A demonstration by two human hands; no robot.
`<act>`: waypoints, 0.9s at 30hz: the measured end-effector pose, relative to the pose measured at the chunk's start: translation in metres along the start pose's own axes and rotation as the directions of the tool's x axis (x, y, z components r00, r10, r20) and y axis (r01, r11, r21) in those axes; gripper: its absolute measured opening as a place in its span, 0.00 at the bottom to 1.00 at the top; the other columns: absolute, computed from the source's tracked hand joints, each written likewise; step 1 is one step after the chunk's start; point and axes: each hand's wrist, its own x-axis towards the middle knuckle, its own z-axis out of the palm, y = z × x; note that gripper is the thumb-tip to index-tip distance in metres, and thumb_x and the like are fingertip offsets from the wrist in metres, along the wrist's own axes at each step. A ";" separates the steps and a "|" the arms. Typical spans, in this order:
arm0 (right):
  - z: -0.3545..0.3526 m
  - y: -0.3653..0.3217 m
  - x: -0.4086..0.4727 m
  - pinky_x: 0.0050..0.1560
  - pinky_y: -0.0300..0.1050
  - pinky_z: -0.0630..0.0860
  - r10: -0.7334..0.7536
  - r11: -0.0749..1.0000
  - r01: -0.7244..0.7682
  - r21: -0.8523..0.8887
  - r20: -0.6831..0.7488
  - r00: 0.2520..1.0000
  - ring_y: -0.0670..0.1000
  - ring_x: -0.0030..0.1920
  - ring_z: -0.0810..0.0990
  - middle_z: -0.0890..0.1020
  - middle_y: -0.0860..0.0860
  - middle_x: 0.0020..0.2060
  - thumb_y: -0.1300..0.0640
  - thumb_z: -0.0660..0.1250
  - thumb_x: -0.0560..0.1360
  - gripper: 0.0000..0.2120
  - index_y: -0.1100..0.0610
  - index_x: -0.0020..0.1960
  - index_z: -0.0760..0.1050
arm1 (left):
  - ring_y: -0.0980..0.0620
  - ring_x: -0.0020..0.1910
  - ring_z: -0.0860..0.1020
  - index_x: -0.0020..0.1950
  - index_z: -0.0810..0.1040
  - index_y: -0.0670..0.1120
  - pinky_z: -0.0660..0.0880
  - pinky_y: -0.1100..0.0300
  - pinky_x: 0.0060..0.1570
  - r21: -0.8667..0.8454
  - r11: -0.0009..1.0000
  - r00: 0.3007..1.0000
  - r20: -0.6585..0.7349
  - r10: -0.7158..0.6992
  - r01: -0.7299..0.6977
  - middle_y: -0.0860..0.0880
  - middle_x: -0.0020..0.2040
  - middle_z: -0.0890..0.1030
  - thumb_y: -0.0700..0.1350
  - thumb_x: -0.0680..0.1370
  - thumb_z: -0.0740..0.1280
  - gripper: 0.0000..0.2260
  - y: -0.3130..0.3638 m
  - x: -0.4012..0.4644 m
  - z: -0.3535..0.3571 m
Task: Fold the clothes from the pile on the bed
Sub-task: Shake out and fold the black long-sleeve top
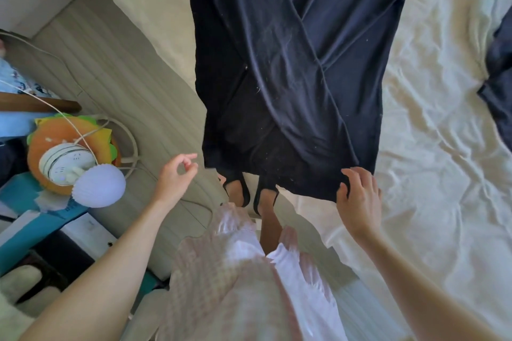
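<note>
A: Where's the garment?

B: Dark navy garment (pixel 291 72), spread flat on the bed (pixel 443 147), sides already crossed inward over the middle. Long axis running straight away from the near edge of the bed. Near hem hanging slightly past that edge, just above the feet.

A: And the hands relative to the garment?

B: Right hand (pixel 357 196) at the garment's near right corner. Fingers spread and lightly curled, thumb tucked against the hem, fingertips resting on the cloth. Looks like a pinch of the corner, though hard to tell if any cloth is actually caught between thumb and fingers. Left hand (pixel 174 177) off the garment's near left corner, out over the bed's side, apart from the cloth. Thumb and forefinger meeting in a small ring, other fingers loosely curled, nothing visibly held.

A: So which one is nearer?

B: Right, clearly: already in contact. Left just beside the hem, not touching. Probably needs to close in on the left corner before any lift of the hem toward the far end.

A: Anything else near the garment?

B: Another dark piece of clothing (pixel 498 86) well to the garment's right, at the frame's edge. Left of the garment, beyond the bed, a cluttered stand with a pale shell-shaped lamp (pixel 101 185) and white cables.
</note>
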 end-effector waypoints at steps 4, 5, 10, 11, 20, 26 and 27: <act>-0.004 0.015 0.008 0.60 0.55 0.66 0.145 0.988 -0.141 0.067 -0.050 0.988 0.60 0.62 0.69 0.73 0.59 0.61 0.60 0.63 0.77 0.17 0.62 0.65 0.70 | 0.53 0.60 0.73 0.46 0.73 0.44 0.67 0.59 0.59 -0.085 0.995 0.998 -0.010 -0.056 0.055 0.50 0.58 0.77 0.44 0.78 0.66 0.04 -0.005 -0.001 0.003; -0.003 0.018 0.010 0.60 0.55 0.66 0.184 0.977 -0.175 0.120 -0.067 0.981 0.60 0.62 0.69 0.73 0.60 0.61 0.59 0.64 0.77 0.18 0.62 0.65 0.69 | 0.53 0.60 0.73 0.52 0.74 0.44 0.66 0.61 0.56 -0.081 0.994 0.997 -0.011 -0.075 0.074 0.50 0.58 0.77 0.45 0.78 0.66 0.06 -0.005 0.005 0.006; 0.014 0.026 0.018 0.60 0.48 0.64 0.374 0.892 -0.333 0.304 -0.088 0.923 0.58 0.61 0.69 0.73 0.59 0.59 0.52 0.65 0.76 0.21 0.62 0.65 0.68 | 0.51 0.68 0.66 0.73 0.62 0.48 0.64 0.58 0.60 -0.063 0.986 0.988 0.014 -0.153 0.153 0.48 0.72 0.67 0.46 0.80 0.63 0.23 0.009 0.061 0.023; 0.018 0.028 0.019 0.58 0.46 0.64 0.405 0.877 -0.360 0.319 -0.085 0.910 0.57 0.59 0.70 0.72 0.58 0.58 0.51 0.65 0.76 0.21 0.61 0.64 0.69 | 0.50 0.70 0.65 0.75 0.59 0.49 0.63 0.57 0.63 -0.102 0.983 0.988 0.001 -0.154 0.153 0.48 0.73 0.65 0.46 0.80 0.63 0.25 0.015 0.074 0.025; 0.037 0.025 0.012 0.47 0.41 0.71 0.428 0.815 -0.377 0.439 -0.018 0.904 0.49 0.48 0.73 0.74 0.47 0.47 0.51 0.66 0.76 0.14 0.58 0.57 0.69 | 0.50 0.67 0.69 0.67 0.69 0.48 0.62 0.52 0.68 -0.405 0.894 0.981 0.103 -0.162 0.190 0.52 0.63 0.74 0.43 0.78 0.65 0.17 0.039 0.110 0.041; 0.032 0.027 0.016 0.39 0.38 0.71 0.523 0.472 -0.545 0.692 0.278 0.806 0.44 0.42 0.77 0.79 0.44 0.41 0.56 0.66 0.75 0.04 0.49 0.48 0.72 | 0.51 0.56 0.72 0.62 0.75 0.44 0.66 0.56 0.58 -0.139 0.965 0.972 0.107 -0.210 0.224 0.51 0.56 0.77 0.48 0.76 0.69 0.17 0.016 0.076 0.041; 0.031 0.028 0.016 0.40 0.40 0.72 0.524 0.437 -0.590 0.679 0.341 0.780 0.45 0.42 0.78 0.79 0.45 0.40 0.56 0.67 0.75 0.04 0.51 0.48 0.73 | 0.51 0.54 0.73 0.58 0.77 0.44 0.66 0.57 0.55 -0.111 0.966 0.970 0.094 -0.222 0.232 0.50 0.53 0.78 0.47 0.75 0.70 0.14 0.010 0.068 0.039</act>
